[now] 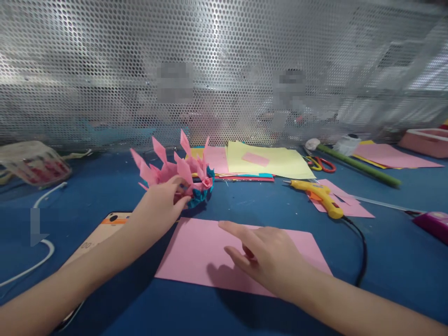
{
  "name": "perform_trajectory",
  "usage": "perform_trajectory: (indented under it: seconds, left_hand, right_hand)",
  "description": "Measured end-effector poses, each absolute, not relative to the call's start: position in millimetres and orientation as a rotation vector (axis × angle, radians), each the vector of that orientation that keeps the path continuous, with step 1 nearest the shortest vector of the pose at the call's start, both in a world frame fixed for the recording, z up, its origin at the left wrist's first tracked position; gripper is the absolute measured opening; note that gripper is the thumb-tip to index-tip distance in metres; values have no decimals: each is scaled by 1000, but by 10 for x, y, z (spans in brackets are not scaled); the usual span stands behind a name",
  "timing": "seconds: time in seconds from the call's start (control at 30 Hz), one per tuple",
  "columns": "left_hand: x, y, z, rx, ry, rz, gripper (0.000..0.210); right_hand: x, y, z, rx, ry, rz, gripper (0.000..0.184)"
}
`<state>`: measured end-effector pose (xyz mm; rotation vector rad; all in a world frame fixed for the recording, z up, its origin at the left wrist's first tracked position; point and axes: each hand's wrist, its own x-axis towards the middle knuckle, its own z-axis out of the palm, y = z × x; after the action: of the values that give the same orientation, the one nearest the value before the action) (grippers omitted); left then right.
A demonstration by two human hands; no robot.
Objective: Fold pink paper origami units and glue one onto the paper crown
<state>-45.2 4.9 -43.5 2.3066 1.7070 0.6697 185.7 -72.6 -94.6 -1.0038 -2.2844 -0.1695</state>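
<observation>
A pink and blue folded-paper crown [159, 175], with pointed upright tips and a small paper rose, stands at the back left of the blue table. My left hand [168, 200] is closed on its near edge, thumb and fingers on the paper, hiding part of that side. In front of me a flat pink paper sheet [196, 252] lies on the table. Over it is my right hand [264, 254], index finger and thumb stretched apart, the other fingers curled, nothing held. Its shadow falls on the sheet; whether the fingertip touches the paper I cannot tell.
A yellow glue gun [320, 193] rests on pink paper scraps at right, its black cord trailing forward. Scissors [324, 164], a green stem [360, 165] and yellow sheets [280, 161] lie behind. A phone [101, 235] is under my left arm. A perforated metal screen [217, 70] rises behind.
</observation>
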Motion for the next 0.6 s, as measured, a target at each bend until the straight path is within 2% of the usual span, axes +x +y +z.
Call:
perform_trajectory:
  seconds: [0.13, 0.2, 0.23, 0.33, 0.4, 0.47, 0.6]
  left_hand:
    - [-411, 65, -529, 2201, 1560, 723, 49]
    - [-422, 58, -533, 2193, 1533, 717, 55]
    - [-433, 52, -520, 2200, 1535, 709, 57]
    - [-466, 21, -440, 2265, 1605, 650, 57]
    - [-470, -10, -390, 2329, 1686, 574, 51]
    - [-461, -40, -374, 2383, 1781, 491, 44]
    - [-457, -57, -431, 2459, 1853, 443, 39]
  right_hand:
    - [1859, -734, -916, -1041, -2340, -62, 22]
    - [1859, -741, -887, -1051, -2377, 8, 22]
    - [1860, -746, -873, -1054, -2397, 47, 30]
    - [1866, -758, -846, -1128, -2477, 253, 81]
    - [1867, -761, -842, -1246, -2512, 425, 105]
    - [1863, -762, -838, -1347, -2518, 538, 114]
    - [1840, -770, -797, -1415, -2505, 602, 115]
